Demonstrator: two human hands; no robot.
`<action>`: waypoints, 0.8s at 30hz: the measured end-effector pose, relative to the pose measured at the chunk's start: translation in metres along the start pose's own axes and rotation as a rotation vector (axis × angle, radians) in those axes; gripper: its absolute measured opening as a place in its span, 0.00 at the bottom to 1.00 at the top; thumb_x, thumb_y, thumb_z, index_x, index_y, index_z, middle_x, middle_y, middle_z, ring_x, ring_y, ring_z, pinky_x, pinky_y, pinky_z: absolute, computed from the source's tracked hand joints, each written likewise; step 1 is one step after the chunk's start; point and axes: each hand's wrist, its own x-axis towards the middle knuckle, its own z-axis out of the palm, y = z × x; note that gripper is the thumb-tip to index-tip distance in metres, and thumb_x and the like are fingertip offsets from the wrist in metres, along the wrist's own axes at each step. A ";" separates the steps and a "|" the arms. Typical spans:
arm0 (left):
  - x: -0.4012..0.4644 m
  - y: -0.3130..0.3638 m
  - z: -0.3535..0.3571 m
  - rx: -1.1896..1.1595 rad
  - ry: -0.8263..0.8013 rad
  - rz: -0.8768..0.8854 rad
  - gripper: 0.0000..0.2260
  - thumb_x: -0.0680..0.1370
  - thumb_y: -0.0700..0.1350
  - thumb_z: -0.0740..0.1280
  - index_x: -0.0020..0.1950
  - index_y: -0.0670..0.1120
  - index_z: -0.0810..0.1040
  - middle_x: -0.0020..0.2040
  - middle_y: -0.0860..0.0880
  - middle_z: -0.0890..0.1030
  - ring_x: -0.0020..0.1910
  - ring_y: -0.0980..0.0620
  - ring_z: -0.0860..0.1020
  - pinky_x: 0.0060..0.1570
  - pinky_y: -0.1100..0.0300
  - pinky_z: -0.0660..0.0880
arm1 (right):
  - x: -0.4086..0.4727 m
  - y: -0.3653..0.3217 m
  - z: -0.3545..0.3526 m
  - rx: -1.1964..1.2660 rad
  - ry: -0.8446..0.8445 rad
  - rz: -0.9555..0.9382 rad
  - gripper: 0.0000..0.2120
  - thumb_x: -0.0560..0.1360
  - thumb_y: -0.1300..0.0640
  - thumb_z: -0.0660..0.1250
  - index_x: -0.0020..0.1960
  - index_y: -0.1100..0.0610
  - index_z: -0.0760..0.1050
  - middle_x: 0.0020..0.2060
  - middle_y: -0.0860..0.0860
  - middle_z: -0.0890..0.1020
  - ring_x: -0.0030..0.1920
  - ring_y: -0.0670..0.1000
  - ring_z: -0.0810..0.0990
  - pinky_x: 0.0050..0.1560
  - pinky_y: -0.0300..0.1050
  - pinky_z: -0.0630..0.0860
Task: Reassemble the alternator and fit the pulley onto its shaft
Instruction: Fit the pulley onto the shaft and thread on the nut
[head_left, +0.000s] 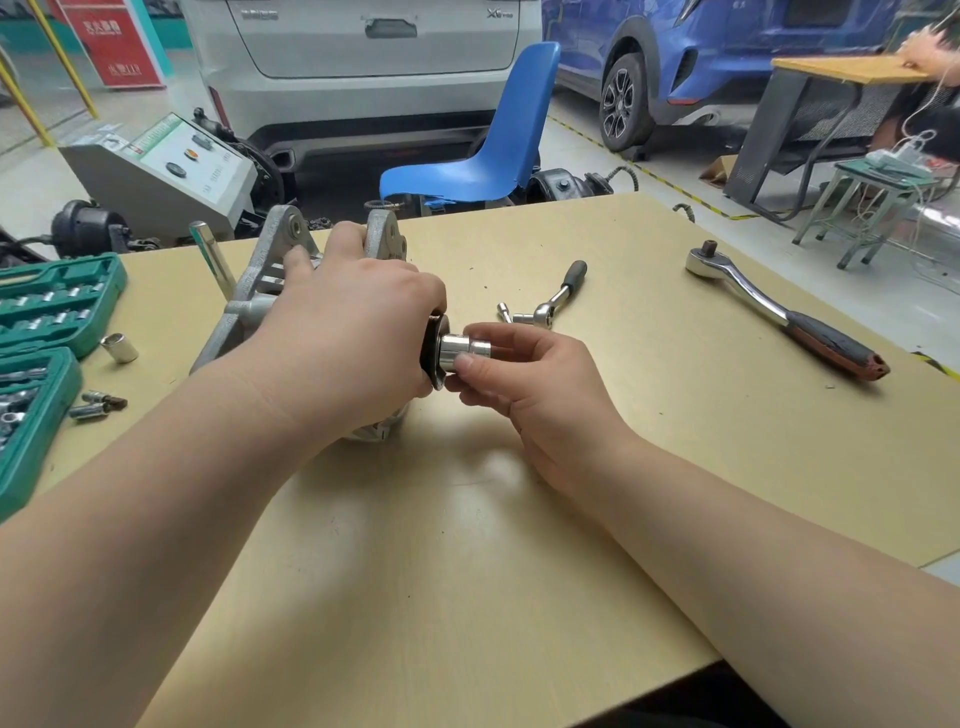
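Shiny metal showed between the right hand's (524, 384) fingers, which pinched a socket (464, 349) pushed against the black pulley (432, 347). Just beyond, the left hand (353, 317) gripped the grey alternator (270, 275) on the table (467, 545). It looked like the pulley-nut step; next, the big ratchet (779, 312), farther right, would probably be needed.

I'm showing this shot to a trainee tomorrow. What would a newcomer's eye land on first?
Mid-table, the left hand grips the grey alternator while the right hand pinches a shiny socket against the dark pulley. A big ratchet lies to the right; green socket cases sit at the left edge.
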 end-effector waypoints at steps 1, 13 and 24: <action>0.000 0.000 0.000 0.004 -0.002 0.004 0.18 0.80 0.58 0.75 0.67 0.57 0.79 0.62 0.54 0.81 0.69 0.42 0.64 0.69 0.36 0.69 | -0.001 0.001 -0.001 -0.034 0.000 -0.018 0.19 0.68 0.64 0.78 0.58 0.61 0.82 0.49 0.60 0.88 0.42 0.58 0.88 0.46 0.49 0.83; -0.001 0.001 -0.002 0.026 -0.008 0.001 0.18 0.79 0.60 0.75 0.67 0.57 0.81 0.61 0.54 0.82 0.68 0.42 0.64 0.67 0.37 0.70 | 0.000 -0.004 -0.005 -0.160 0.018 -0.079 0.07 0.75 0.60 0.79 0.51 0.60 0.85 0.38 0.54 0.87 0.37 0.53 0.85 0.36 0.44 0.78; -0.003 0.002 -0.003 0.018 -0.009 0.001 0.19 0.79 0.59 0.76 0.67 0.56 0.80 0.62 0.53 0.81 0.70 0.42 0.64 0.70 0.35 0.68 | 0.005 -0.009 -0.010 -0.115 0.001 -0.051 0.10 0.76 0.59 0.78 0.55 0.61 0.83 0.40 0.57 0.87 0.38 0.58 0.87 0.35 0.42 0.79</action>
